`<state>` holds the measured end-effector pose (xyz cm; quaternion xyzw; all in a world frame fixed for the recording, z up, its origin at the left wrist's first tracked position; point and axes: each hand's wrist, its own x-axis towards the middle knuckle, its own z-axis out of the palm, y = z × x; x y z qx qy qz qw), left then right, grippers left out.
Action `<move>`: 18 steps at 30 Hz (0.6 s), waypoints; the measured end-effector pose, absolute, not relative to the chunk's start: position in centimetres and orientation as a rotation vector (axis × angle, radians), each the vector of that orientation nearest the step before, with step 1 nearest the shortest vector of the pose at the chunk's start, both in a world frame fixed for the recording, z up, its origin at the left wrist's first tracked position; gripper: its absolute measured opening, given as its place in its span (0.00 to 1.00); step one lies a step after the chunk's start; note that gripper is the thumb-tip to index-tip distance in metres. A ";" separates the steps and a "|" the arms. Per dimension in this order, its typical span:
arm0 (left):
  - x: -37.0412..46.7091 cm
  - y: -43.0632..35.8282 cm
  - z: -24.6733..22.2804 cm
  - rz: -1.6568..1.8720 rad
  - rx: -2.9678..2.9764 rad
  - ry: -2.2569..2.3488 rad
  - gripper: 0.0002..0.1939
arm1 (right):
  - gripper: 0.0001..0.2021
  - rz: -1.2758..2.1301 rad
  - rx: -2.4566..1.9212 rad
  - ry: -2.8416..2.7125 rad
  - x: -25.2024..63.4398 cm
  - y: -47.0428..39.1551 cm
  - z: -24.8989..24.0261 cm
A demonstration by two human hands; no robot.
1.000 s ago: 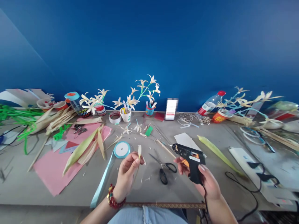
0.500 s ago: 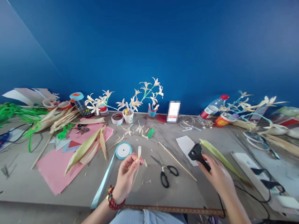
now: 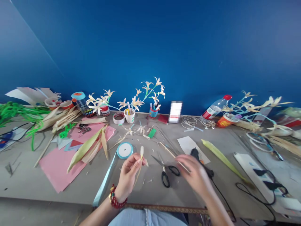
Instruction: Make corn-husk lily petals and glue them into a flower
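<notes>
My left hand (image 3: pixel 131 168) pinches a small pale corn-husk petal (image 3: pixel 141 151) upright on a thin stem between thumb and fingertips. Over the table to its right, my right hand (image 3: pixel 195 174) is slightly blurred, its fingers stretched and nothing seen in them. Partly behind that hand lies a black glue gun (image 3: pixel 195 153) by a white paper sheet (image 3: pixel 187 145). Between my hands are black-handled scissors (image 3: pixel 165 179), blades apart. A thin stick (image 3: pixel 168 148) runs beneath the right fingers. A roll of light-blue ribbon (image 3: pixel 124 150) lies just beyond my left hand.
Pink paper (image 3: pixel 55 169) and corn husks (image 3: pixel 80 150) spread at the left. Husk flowers in cups (image 3: pixel 129 116) stand along the blue wall, near a plastic bottle (image 3: pixel 213 110). A white power strip (image 3: pixel 254 179) with black cords lies at the right.
My right hand has let go of the glue gun, which now lies on the table, and has moved left towards the scissors. My left hand keeps the petal in nearly the same place.
</notes>
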<state>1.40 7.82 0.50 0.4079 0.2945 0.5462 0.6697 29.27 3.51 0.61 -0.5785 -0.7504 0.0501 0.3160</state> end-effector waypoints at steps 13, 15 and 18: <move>0.4 7.7 0.4 1.259 0.914 0.753 0.09 | 0.09 0.292 -1.345 -2.187 20.9 8.3 -1.1; 0.5 7.9 0.4 1.254 0.921 0.764 0.10 | 0.08 0.250 -1.362 -2.133 22.5 9.4 0.2; 0.7 8.0 0.3 1.230 0.940 0.784 0.11 | 0.08 0.178 -1.413 -2.033 25.2 11.5 2.6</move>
